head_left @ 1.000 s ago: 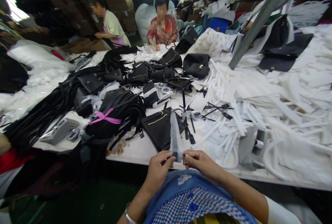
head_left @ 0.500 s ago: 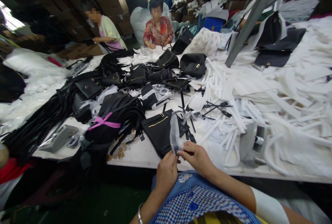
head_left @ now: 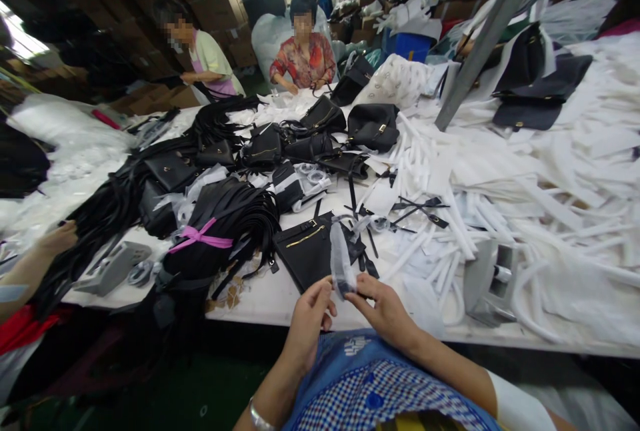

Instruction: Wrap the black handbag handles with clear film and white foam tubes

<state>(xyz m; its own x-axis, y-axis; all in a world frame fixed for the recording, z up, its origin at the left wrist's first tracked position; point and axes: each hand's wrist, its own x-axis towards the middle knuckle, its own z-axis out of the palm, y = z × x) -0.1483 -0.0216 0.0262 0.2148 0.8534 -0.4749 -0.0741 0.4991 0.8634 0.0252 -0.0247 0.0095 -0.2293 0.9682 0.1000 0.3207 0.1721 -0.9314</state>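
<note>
- Left hand (head_left: 307, 321): at the near edge of the tabletop (head_left: 260, 298), thumb and fingers pinched toward the lower end of a translucent plastic sleeve (head_left: 341, 264); whether the fingers actually close on the film cannot be told.
- Right hand (head_left: 383, 308): closed in a pinch on the sleeve's lower end, where a small dark piece shows between the fingertips, too small to identify.
- Plastic sleeve: held upright between both hands, just above the table edge, in front of a flat black bag (head_left: 307, 248) with a gold zip line.
- Beside the bag: a bundle of black straps (head_left: 225, 218) tied with a pink ribbon (head_left: 200, 234); further black handbags (head_left: 373, 126) toward the middle of the tabletop.
- To the right: a broad heap of white strips (head_left: 525, 184) and loose black strap pieces (head_left: 420, 208).
- At the far end: two seated co-workers (head_left: 303, 54); at the left edge, another person's hand (head_left: 57, 238) resting on black straps.
- Handling, as judgement: thin film likely to crumple or slip, so best kept taut with a light pinch from each side, mouth held open, dark piece fed in straight rather than forced.
- Grip best placed low on the sleeve, clear of the clutter behind it.
</note>
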